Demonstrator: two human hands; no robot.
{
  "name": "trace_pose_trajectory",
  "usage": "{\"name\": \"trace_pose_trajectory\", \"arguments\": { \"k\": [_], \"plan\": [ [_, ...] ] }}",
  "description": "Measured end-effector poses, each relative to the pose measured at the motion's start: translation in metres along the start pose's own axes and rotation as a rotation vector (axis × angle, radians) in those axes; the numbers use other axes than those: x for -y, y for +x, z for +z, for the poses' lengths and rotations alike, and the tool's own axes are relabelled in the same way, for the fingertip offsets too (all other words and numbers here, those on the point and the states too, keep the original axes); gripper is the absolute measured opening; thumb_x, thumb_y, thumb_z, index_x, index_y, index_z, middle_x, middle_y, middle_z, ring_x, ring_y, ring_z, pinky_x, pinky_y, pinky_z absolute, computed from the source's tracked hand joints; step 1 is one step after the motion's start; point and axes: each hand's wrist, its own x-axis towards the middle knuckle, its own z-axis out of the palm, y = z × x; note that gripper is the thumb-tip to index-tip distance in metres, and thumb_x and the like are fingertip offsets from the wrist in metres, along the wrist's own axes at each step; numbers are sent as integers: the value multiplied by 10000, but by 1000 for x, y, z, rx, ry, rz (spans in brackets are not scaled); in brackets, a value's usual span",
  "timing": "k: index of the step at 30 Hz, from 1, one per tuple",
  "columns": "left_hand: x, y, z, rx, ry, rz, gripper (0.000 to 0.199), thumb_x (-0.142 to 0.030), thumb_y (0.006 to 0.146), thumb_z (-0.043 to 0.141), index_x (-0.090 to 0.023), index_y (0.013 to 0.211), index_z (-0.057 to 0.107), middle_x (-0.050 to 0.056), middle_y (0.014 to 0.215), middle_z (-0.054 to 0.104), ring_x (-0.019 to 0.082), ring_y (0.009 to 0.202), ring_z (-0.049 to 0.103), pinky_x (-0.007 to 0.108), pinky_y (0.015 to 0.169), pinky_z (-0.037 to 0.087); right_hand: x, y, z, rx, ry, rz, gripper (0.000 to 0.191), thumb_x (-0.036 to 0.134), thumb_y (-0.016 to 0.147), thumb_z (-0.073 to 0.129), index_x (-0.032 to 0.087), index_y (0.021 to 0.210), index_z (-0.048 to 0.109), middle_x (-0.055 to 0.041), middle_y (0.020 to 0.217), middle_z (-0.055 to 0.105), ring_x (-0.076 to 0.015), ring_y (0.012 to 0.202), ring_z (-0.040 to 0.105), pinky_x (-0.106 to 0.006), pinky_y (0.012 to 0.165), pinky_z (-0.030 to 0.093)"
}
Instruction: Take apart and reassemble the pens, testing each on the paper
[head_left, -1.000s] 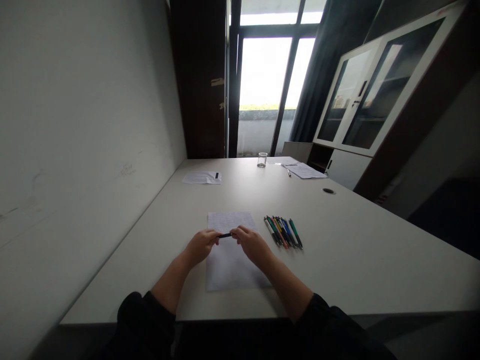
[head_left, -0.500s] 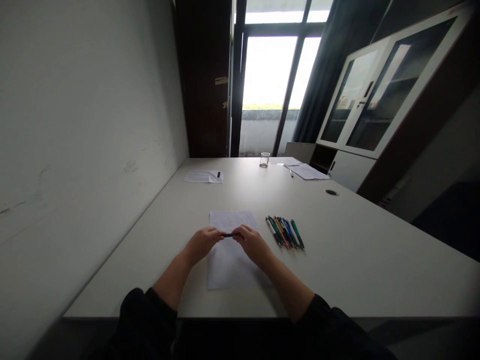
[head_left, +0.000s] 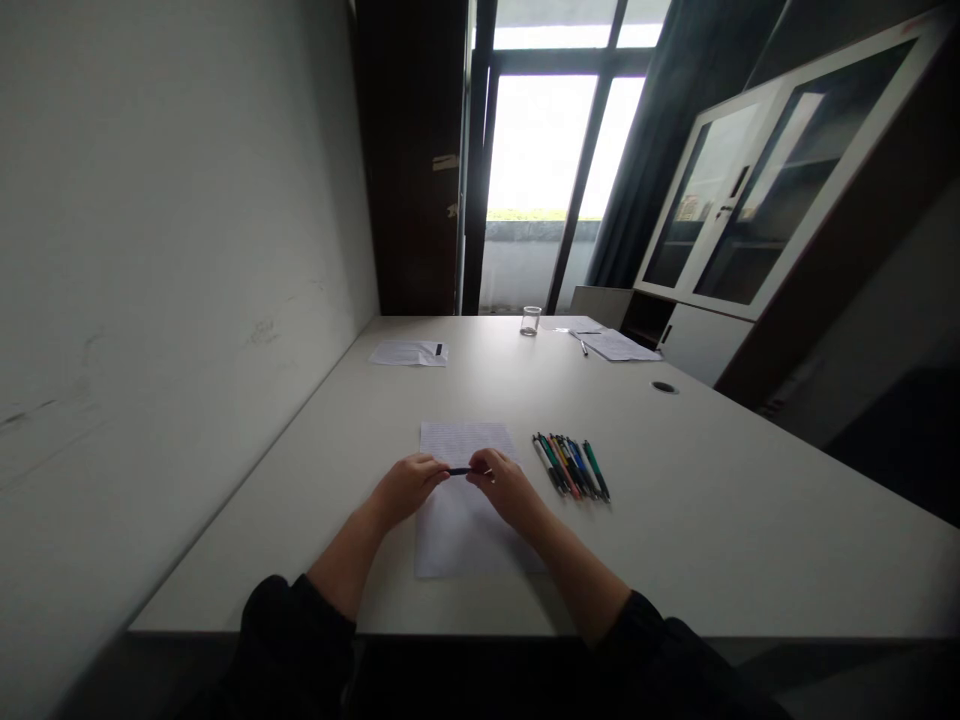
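Observation:
A dark pen point(head_left: 458, 471) is held level between my two hands, above a sheet of paper point(head_left: 472, 540) that has lines of writing on its upper part. The fingers of my left hand point(head_left: 409, 488) are closed on the pen's left end. On its right end, my right hand point(head_left: 504, 488) pinches it between thumb and fingers. Just right of the paper, several pens point(head_left: 571, 468) in green, red, blue and black lie side by side on the white table point(head_left: 675, 520).
At the table's far side stands a clear glass point(head_left: 530, 321). Papers point(head_left: 616, 345) and a pen point(head_left: 584, 348) lie right of it, and another sheet point(head_left: 405, 353) lies far left. A cable hole point(head_left: 664, 387) is at the right. A wall point(head_left: 187, 300) borders the left edge.
The fingers of my right hand have shifted slightly at the pen's right end. My left hand keeps its hold, and the view has moved very slightly.

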Motion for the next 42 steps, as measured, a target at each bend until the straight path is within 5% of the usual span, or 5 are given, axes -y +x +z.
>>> {"name": "trace_pose_trajectory", "arguments": {
  "k": [15, 21, 24, 28, 42],
  "plan": [
    [2, 0, 1, 21, 82, 4, 220, -293, 955, 500, -207, 1003, 697, 52, 910, 678, 158, 834, 623, 263, 797, 482, 0, -1, -1, 28, -12, 30, 221, 310, 825, 672, 197, 1003, 604, -26, 835, 655, -144, 706, 603, -255, 664, 478],
    [0, 0, 0, 35, 101, 20, 211, -290, 949, 510, -211, 996, 701, 51, 903, 681, 156, 820, 625, 257, 782, 485, -3, -1, 1, 156, 17, 57, 261, 279, 946, 481, 183, 742, 613, 1, 672, 630, -106, 536, 562, -229, 578, 439],
    [0, 0, 0, 37, 103, 11, 203, -278, 947, 516, -210, 990, 702, 48, 893, 678, 154, 817, 625, 254, 785, 482, -7, 0, 4, 96, 13, 67, 34, 225, 854, 612, 192, 855, 619, -2, 748, 647, -125, 631, 594, -236, 625, 457],
    [1, 0, 1, 35, 99, -4, 205, -279, 949, 514, -210, 990, 702, 47, 895, 675, 155, 827, 624, 255, 791, 480, -7, 1, 4, 62, 16, 72, 273, 255, 791, 698, 195, 1041, 605, -19, 822, 662, -145, 695, 608, -257, 670, 475],
    [-1, 0, 0, 18, 84, -31, 182, -254, 939, 522, -209, 991, 691, 42, 890, 662, 157, 830, 624, 258, 794, 481, -2, 1, -1, 19, 57, 60, 73, 202, 819, 614, 198, 877, 659, -25, 825, 674, -145, 716, 614, -259, 700, 474]
  ]
}}
